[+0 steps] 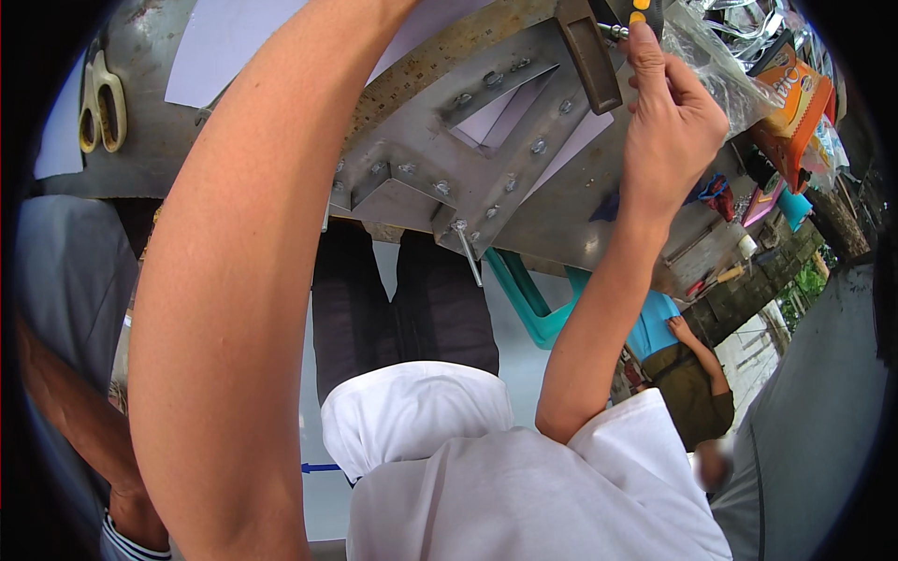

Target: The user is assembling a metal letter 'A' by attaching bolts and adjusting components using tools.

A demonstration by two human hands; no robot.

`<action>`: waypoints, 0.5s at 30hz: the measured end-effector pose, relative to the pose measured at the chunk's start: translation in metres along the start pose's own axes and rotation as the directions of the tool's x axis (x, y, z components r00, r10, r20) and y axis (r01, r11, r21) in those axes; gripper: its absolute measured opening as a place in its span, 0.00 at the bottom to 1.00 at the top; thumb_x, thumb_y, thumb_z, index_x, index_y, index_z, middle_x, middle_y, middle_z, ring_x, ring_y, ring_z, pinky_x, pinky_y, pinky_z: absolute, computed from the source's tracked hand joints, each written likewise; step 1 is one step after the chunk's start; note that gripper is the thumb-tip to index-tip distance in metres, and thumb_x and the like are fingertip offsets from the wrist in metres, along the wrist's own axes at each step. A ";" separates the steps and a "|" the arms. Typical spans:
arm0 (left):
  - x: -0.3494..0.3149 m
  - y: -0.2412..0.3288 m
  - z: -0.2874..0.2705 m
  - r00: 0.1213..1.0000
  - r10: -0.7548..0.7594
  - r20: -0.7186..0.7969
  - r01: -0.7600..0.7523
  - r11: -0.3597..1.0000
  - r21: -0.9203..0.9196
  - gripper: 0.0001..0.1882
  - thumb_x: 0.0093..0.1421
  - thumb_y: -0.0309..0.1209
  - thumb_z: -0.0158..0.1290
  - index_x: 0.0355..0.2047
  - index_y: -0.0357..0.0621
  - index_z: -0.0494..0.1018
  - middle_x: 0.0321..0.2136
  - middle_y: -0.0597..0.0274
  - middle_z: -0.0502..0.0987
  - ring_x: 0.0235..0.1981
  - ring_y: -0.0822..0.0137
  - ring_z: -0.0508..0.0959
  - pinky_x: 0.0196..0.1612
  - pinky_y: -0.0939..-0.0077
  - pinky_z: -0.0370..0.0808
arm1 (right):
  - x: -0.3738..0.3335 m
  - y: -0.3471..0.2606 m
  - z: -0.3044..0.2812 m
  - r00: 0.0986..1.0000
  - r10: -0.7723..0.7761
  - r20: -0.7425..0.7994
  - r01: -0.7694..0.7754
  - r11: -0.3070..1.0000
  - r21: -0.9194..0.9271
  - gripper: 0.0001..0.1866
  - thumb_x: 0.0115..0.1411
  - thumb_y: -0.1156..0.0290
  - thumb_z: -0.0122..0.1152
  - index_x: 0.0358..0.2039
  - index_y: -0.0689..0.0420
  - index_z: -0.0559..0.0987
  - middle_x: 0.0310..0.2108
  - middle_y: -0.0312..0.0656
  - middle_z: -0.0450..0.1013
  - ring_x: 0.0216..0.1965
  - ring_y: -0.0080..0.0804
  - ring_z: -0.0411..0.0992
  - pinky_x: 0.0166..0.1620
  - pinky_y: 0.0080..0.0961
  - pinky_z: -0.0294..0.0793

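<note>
My left forearm (243, 252) reaches up past the top edge, so my left hand is out of view. At the upper right, my right hand (669, 117) is closed, its thumb pressed against a tool with a black-and-yellow handle (642, 11) and a thin metal shaft (613, 31). The top edge cuts this tool off. Beside that shaft is a dark brown oblong handle-like piece (589, 58). Below and left of the hand lies a grey metal frame (552, 126) with a triangular opening and several bolts or welds. From its near corner sticks a long bolt (468, 254).
Cream-handled scissors (101, 107) lie far left on the metal table (150, 65). A curved speckled strip (421, 70) lies behind the frame. Plastic bags and an orange packet (795, 89) crowd the right. A green stool (533, 313) stands below; other people are at left and right.
</note>
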State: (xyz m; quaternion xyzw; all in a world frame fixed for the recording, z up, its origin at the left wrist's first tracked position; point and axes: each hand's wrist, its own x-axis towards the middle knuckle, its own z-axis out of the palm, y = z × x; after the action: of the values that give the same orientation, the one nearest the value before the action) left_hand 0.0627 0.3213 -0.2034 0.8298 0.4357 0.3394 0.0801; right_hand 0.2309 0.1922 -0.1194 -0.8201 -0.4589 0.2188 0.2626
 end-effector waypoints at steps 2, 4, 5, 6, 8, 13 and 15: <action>0.000 0.000 -0.001 1.000 0.009 0.005 -0.010 1.000 0.011 0.16 0.59 0.40 0.58 0.39 0.41 0.76 0.40 0.55 0.69 0.46 0.56 0.73 0.49 0.60 0.75 | 0.001 -0.002 -0.003 0.998 0.049 0.048 -0.047 0.998 -0.049 0.17 0.64 0.56 0.71 0.41 0.58 0.89 0.26 0.32 0.78 0.29 0.15 0.72 0.31 0.14 0.69; 0.001 0.001 0.000 1.000 0.012 0.005 -0.012 1.000 0.015 0.16 0.59 0.40 0.59 0.39 0.42 0.75 0.40 0.55 0.69 0.46 0.56 0.73 0.49 0.61 0.75 | 0.002 -0.002 -0.002 1.000 0.008 0.013 -0.010 0.993 0.115 0.17 0.64 0.56 0.71 0.39 0.59 0.89 0.26 0.33 0.78 0.30 0.16 0.74 0.31 0.14 0.70; 0.001 0.001 0.000 1.000 0.010 0.001 -0.010 1.000 0.017 0.15 0.59 0.40 0.59 0.39 0.42 0.75 0.40 0.55 0.69 0.46 0.56 0.73 0.49 0.61 0.75 | 0.003 -0.002 -0.002 1.000 -0.009 -0.007 0.010 0.980 0.197 0.17 0.64 0.56 0.71 0.38 0.59 0.89 0.26 0.33 0.79 0.31 0.16 0.74 0.31 0.15 0.71; 0.001 0.001 0.000 1.000 0.008 -0.003 -0.008 1.000 0.020 0.15 0.59 0.40 0.59 0.38 0.42 0.75 0.40 0.55 0.69 0.46 0.56 0.73 0.49 0.61 0.75 | 0.004 -0.001 -0.002 0.999 -0.015 0.030 0.009 0.982 0.189 0.17 0.64 0.56 0.71 0.38 0.59 0.89 0.27 0.34 0.79 0.31 0.16 0.75 0.31 0.15 0.72; 0.001 0.002 0.000 1.000 0.002 0.018 -0.003 0.999 0.036 0.15 0.59 0.40 0.59 0.38 0.42 0.75 0.40 0.55 0.69 0.46 0.55 0.73 0.49 0.60 0.75 | 0.008 0.000 -0.004 0.995 -0.024 0.099 0.005 0.984 0.178 0.17 0.64 0.56 0.71 0.39 0.59 0.89 0.29 0.35 0.80 0.32 0.17 0.75 0.31 0.16 0.74; 0.002 0.002 -0.002 0.998 -0.010 0.058 0.006 0.998 0.062 0.16 0.59 0.41 0.59 0.40 0.44 0.75 0.43 0.54 0.69 0.47 0.54 0.74 0.50 0.60 0.75 | 0.011 0.004 -0.008 0.986 0.019 0.164 -0.058 0.971 0.231 0.17 0.64 0.57 0.71 0.38 0.60 0.88 0.31 0.36 0.81 0.33 0.17 0.76 0.30 0.17 0.77; 0.003 0.002 -0.002 0.999 -0.002 0.045 -0.001 0.998 0.066 0.16 0.59 0.41 0.59 0.41 0.45 0.76 0.45 0.54 0.69 0.49 0.54 0.74 0.51 0.59 0.75 | 0.013 0.006 -0.008 0.989 -0.004 0.151 -0.043 0.951 0.306 0.17 0.63 0.57 0.71 0.37 0.61 0.88 0.30 0.36 0.81 0.33 0.17 0.76 0.30 0.16 0.77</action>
State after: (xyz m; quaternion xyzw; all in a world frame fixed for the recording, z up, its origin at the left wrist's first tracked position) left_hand 0.0636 0.3217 -0.1993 0.8393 0.4450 0.3061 0.0622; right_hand 0.2451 0.1990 -0.1185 -0.7549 -0.4295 0.3511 0.3499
